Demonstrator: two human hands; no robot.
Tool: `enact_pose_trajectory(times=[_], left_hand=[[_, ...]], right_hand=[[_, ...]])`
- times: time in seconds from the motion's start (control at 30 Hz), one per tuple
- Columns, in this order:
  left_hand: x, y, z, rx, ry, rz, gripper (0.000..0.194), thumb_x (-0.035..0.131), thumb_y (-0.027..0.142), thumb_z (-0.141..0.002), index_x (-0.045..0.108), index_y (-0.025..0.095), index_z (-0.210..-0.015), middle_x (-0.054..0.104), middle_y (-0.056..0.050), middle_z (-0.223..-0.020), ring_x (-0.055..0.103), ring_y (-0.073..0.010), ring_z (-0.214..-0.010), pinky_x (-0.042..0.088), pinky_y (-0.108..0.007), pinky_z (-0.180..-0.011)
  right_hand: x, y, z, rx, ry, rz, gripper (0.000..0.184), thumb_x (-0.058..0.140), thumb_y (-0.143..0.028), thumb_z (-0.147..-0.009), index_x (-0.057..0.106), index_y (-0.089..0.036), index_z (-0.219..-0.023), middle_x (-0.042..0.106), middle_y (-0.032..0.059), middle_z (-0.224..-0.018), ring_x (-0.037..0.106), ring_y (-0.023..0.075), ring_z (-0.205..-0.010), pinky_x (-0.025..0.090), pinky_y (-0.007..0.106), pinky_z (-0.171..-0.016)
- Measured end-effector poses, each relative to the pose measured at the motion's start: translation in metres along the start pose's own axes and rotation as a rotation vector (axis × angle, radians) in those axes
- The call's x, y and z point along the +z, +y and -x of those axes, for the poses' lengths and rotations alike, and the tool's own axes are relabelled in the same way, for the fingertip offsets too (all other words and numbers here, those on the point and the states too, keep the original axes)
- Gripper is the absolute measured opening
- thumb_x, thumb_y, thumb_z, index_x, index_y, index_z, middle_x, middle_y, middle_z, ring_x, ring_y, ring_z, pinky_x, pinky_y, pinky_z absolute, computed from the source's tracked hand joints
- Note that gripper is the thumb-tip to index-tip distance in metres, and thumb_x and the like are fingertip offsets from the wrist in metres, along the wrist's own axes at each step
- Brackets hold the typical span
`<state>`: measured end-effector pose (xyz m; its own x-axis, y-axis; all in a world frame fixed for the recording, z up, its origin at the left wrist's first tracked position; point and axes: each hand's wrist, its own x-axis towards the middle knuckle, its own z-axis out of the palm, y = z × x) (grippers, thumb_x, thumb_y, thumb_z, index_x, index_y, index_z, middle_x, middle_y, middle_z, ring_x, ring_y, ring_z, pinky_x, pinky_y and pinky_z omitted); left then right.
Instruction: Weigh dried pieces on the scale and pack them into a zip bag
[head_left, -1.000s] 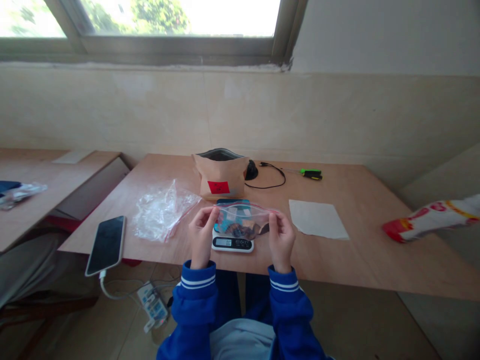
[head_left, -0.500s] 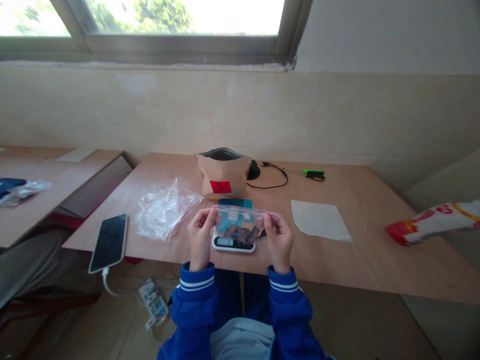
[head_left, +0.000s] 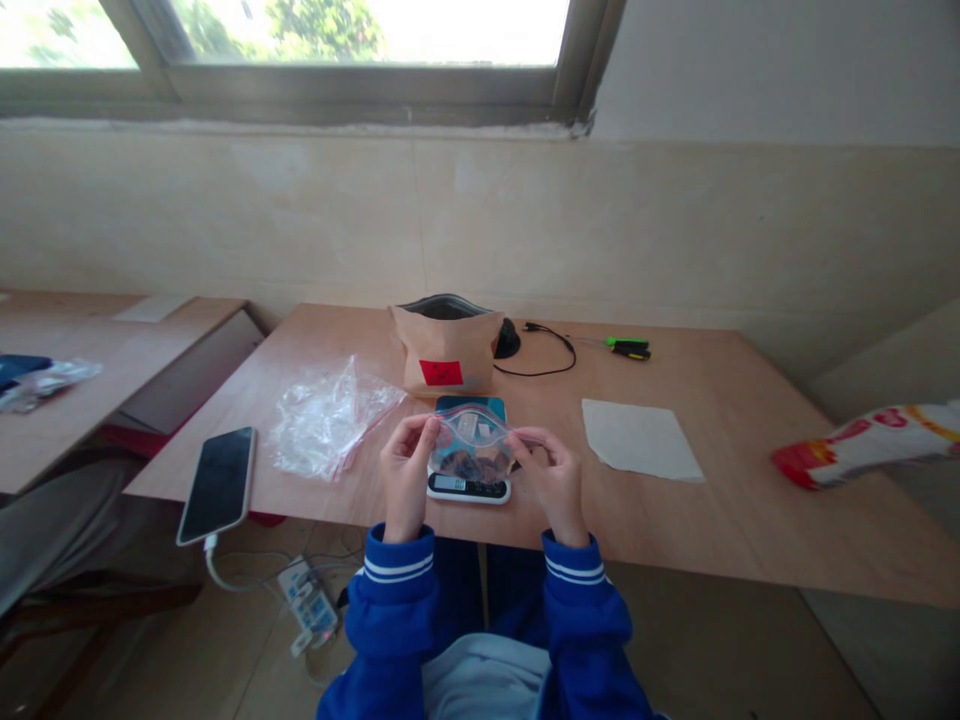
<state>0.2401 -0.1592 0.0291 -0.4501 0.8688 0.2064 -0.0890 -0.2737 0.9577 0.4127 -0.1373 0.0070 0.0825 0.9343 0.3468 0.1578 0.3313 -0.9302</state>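
Note:
I hold a small clear zip bag point(head_left: 474, 445) with dark brown pieces inside, just above a small digital kitchen scale point(head_left: 469, 484) at the table's near edge. My left hand point(head_left: 405, 476) pinches the bag's top left corner. My right hand point(head_left: 551, 477) pinches the top edge further right, close to the bag's middle. Both hands are closed on the bag's red-lined zip strip. Behind the scale stands an open brown paper pouch point(head_left: 445, 347) with a red label.
A heap of clear zip bags point(head_left: 326, 416) lies to the left, and a phone point(head_left: 218, 483) on a cable rests at the table's left edge. A white sheet point(head_left: 639, 439) lies to the right. A black cable point(head_left: 541, 354) and a green-handled tool point(head_left: 628, 347) sit at the back.
My right hand has slid leftward along the bag's top edge, toward my left hand. The bag now looks narrower and bunched between the hands.

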Motion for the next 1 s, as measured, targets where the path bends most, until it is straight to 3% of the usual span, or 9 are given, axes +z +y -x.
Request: enact_pose_trajectory(times=[0.37, 0.5, 0.63, 0.77, 1.0], left_hand=[[-0.014, 0.000, -0.007, 0.014, -0.024, -0.065, 0.023, 0.066, 0.039, -0.084, 0.066, 0.015, -0.085, 0.066, -0.002, -0.078, 0.060, -0.0126, -0.075, 0.048, -0.022, -0.071], [-0.014, 0.003, -0.006, 0.032, -0.034, -0.061, 0.023, 0.064, 0.039, -0.086, 0.066, 0.017, -0.085, 0.066, -0.001, -0.079, 0.061, -0.0121, -0.076, 0.049, -0.022, -0.072], [-0.010, 0.009, -0.003, 0.056, -0.024, -0.075, 0.023, 0.063, 0.040, -0.086, 0.065, 0.017, -0.084, 0.066, -0.001, -0.078, 0.062, -0.0125, -0.075, 0.050, -0.022, -0.069], [-0.002, 0.014, 0.001, 0.072, -0.051, -0.100, 0.023, 0.064, 0.041, -0.085, 0.065, 0.017, -0.086, 0.068, -0.002, -0.079, 0.064, -0.0134, -0.073, 0.052, -0.023, -0.066], [0.002, 0.023, 0.005, 0.151, -0.011, -0.196, 0.021, 0.063, 0.038, -0.086, 0.066, 0.018, -0.085, 0.069, -0.001, -0.078, 0.066, -0.0129, -0.073, 0.053, -0.022, -0.067]], right_hand=[[0.001, -0.008, 0.002, -0.028, 0.074, 0.032, 0.012, 0.068, -0.031, -0.081, 0.068, -0.020, -0.079, 0.072, 0.0009, -0.076, 0.068, 0.0164, -0.072, 0.054, 0.028, -0.068], [-0.003, -0.007, 0.000, -0.036, -0.015, 0.054, 0.012, 0.067, -0.032, -0.082, 0.068, -0.020, -0.081, 0.072, 0.0009, -0.079, 0.068, 0.0174, -0.076, 0.054, 0.029, -0.071], [-0.010, -0.009, -0.003, -0.156, -0.153, 0.237, 0.009, 0.066, -0.029, -0.085, 0.069, -0.021, -0.081, 0.073, 0.0021, -0.084, 0.067, 0.0203, -0.082, 0.050, 0.035, -0.078], [-0.008, -0.024, -0.003, -0.315, -0.124, 0.459, 0.002, 0.067, -0.024, -0.085, 0.069, -0.023, -0.084, 0.074, 0.0014, -0.087, 0.065, 0.0221, -0.085, 0.043, 0.039, -0.082], [-0.007, -0.041, -0.002, -0.379, -0.088, 0.431, 0.006, 0.065, -0.022, -0.087, 0.067, -0.023, -0.082, 0.074, -0.0001, -0.084, 0.066, 0.0183, -0.079, 0.042, 0.035, -0.079]])
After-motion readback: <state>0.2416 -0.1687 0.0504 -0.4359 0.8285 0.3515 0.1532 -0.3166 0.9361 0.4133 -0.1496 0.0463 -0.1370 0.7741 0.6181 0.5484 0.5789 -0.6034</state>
